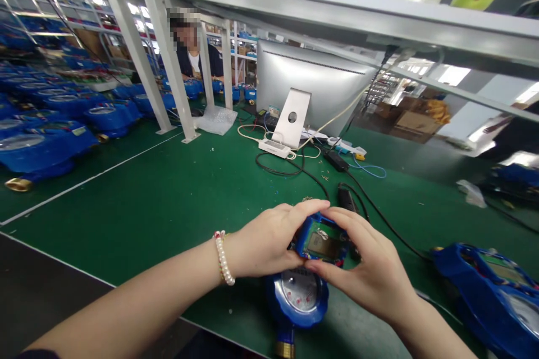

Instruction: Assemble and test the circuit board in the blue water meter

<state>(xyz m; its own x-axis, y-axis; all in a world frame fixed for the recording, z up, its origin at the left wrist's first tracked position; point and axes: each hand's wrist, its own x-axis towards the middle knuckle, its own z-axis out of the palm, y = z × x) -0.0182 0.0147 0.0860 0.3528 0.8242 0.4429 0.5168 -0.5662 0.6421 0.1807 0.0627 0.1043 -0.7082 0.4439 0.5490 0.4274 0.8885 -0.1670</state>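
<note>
A blue water meter [297, 297] with a round clear dial and a brass threaded end stands at the front of the green bench. Over its upper part sits a blue housing with a circuit board and small display [323, 244]. My left hand [272, 238] closes on the housing's left side, thumb along the near edge. From the right, my right hand [368, 263] grips the same housing, fingers at the far edge and thumb at the near one. The fingers partly cover the housing's sides. A pearl bracelet [224, 258] circles my left wrist.
Another blue meter [488, 291] lies at the right. A monitor [311, 84] stands behind, with cables and a white adapter [274, 148]. A black handheld tool [347, 199] is just beyond my hands. Many blue meters [37, 146] fill the left. A person [196, 59] sits across; a shelf [337, 3] hangs overhead.
</note>
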